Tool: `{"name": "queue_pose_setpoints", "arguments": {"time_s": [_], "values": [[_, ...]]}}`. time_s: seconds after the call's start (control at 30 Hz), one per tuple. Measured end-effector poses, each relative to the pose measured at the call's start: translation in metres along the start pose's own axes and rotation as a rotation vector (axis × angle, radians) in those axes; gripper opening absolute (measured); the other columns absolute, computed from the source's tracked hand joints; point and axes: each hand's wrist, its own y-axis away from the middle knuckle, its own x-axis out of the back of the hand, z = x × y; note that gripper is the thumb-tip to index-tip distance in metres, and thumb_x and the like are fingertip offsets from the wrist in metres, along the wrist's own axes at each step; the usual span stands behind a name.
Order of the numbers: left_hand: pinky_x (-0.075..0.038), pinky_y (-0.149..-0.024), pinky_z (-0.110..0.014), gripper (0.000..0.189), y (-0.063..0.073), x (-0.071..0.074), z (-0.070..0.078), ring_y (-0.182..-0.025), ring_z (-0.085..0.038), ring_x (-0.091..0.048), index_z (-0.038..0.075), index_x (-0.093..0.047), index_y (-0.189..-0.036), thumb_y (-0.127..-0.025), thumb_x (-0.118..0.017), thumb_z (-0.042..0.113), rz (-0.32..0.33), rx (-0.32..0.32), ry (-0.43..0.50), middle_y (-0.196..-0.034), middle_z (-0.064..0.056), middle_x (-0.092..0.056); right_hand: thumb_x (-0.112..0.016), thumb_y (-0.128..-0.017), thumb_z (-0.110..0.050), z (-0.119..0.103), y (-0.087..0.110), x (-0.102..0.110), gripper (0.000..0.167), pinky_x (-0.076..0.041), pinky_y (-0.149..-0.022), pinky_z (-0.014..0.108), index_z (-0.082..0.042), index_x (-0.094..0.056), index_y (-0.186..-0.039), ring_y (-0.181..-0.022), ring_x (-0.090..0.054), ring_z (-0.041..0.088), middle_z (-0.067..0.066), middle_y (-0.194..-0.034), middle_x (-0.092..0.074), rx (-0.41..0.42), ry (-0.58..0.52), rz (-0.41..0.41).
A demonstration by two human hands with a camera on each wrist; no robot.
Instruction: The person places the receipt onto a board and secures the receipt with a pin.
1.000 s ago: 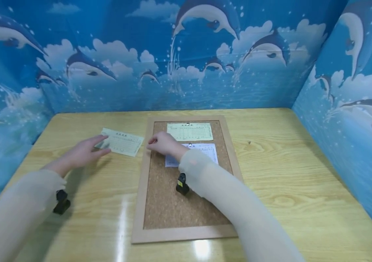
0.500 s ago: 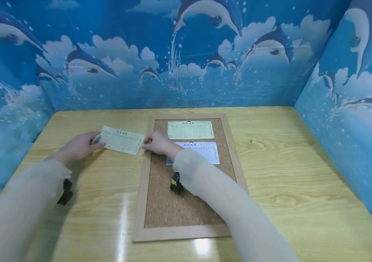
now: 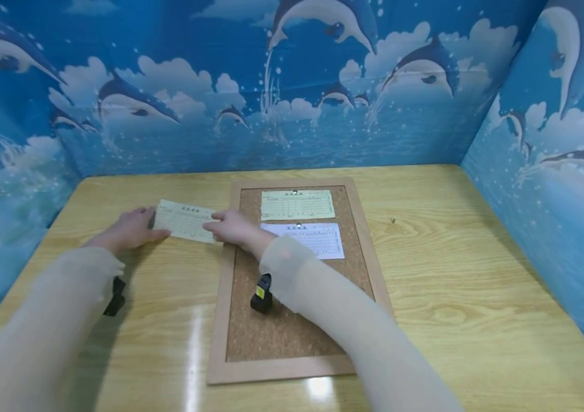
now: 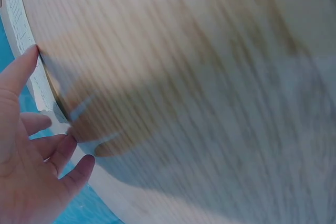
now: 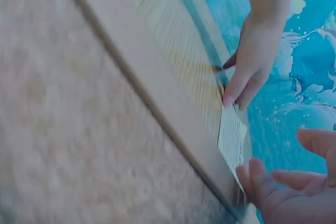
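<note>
A pale green printed paper form (image 3: 183,220) is held between two hands at the left of a cork board (image 3: 292,320). The left hand (image 3: 129,232) grips its left end, thumb in front of the near edge. In the left wrist view the form's edge (image 4: 31,72) runs behind the thumb. Its right end is pinched by the right hand (image 3: 235,228), over the board's left frame. In the right wrist view the form (image 5: 231,135) stretches between the two hands. Another green form (image 3: 297,206) and a white form (image 3: 328,243) lie on the cork, each with a shiny pin at its top.
A wooden frame (image 3: 219,343) borders the cork board, which lies on the wood-grain table (image 3: 456,274). A small dark speck (image 3: 393,221) is on the table right of the board. Blue dolphin-print cloth (image 3: 281,137) walls the back and sides.
The right hand has moved left from the board's frame onto the form's right end. The form's left edge has shifted and tilted, with the left hand's fingers now behind it.
</note>
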Motion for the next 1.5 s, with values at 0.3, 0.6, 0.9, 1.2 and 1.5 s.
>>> {"name": "queue_pose_setpoints", "arguments": {"time_s": [0.3, 0.6, 0.9, 1.2, 1.5], "values": [[-0.016, -0.1, -0.065, 0.089, 0.004, -0.001, 0.002, -0.123, -0.062, -0.011, -0.019, -0.016, -0.137, -0.093, -0.047, 0.05, -0.027, 0.034, -0.014, -0.136, -0.047, -0.008, -0.055, -0.094, -0.031, -0.006, 0.001, -0.015, 0.072, -0.033, -0.104, 0.039, -0.011, -0.014, -0.15, -0.13, -0.038, 0.027, 0.008, -0.154, -0.017, -0.079, -0.168, 0.026], [-0.019, -0.099, -0.065, 0.09, 0.005, -0.005, 0.0, -0.123, -0.061, -0.015, -0.018, -0.019, -0.138, -0.092, -0.047, 0.054, -0.012, 0.033, -0.049, -0.137, -0.046, -0.01, -0.056, -0.094, -0.03, -0.006, 0.002, -0.018, 0.075, -0.03, -0.106, 0.038, -0.012, -0.01, -0.151, -0.13, -0.037, 0.03, 0.007, -0.155, -0.011, -0.107, -0.279, 0.005], [-0.019, -0.099, -0.065, 0.088, 0.005, -0.006, -0.001, -0.123, -0.061, -0.015, -0.018, -0.02, -0.138, -0.092, -0.047, 0.053, -0.009, 0.02, -0.049, -0.137, -0.046, -0.011, -0.056, -0.094, -0.03, -0.006, -0.001, -0.023, 0.079, -0.032, -0.104, 0.039, -0.011, -0.006, -0.151, -0.126, -0.041, 0.032, 0.009, -0.155, -0.009, -0.103, -0.316, 0.046], [-0.018, -0.1, -0.064, 0.086, 0.007, -0.004, 0.006, -0.124, -0.06, -0.013, -0.017, -0.019, -0.139, -0.093, -0.048, 0.05, -0.036, 0.041, -0.019, -0.138, -0.045, -0.009, -0.056, -0.094, -0.029, -0.007, -0.002, -0.025, 0.077, -0.032, -0.104, 0.038, -0.01, -0.008, -0.151, -0.134, -0.03, 0.029, 0.008, -0.155, -0.01, -0.087, -0.3, 0.064], [-0.021, -0.1, -0.061, 0.084, 0.005, -0.003, 0.003, -0.123, -0.058, -0.023, -0.016, -0.026, -0.136, -0.092, -0.051, 0.05, -0.006, 0.023, -0.052, -0.135, -0.045, -0.019, -0.055, -0.095, -0.029, -0.007, -0.004, -0.026, 0.074, -0.03, -0.105, 0.039, -0.008, -0.01, -0.15, -0.135, -0.028, 0.027, 0.009, -0.155, -0.011, -0.066, -0.28, 0.054]]}}
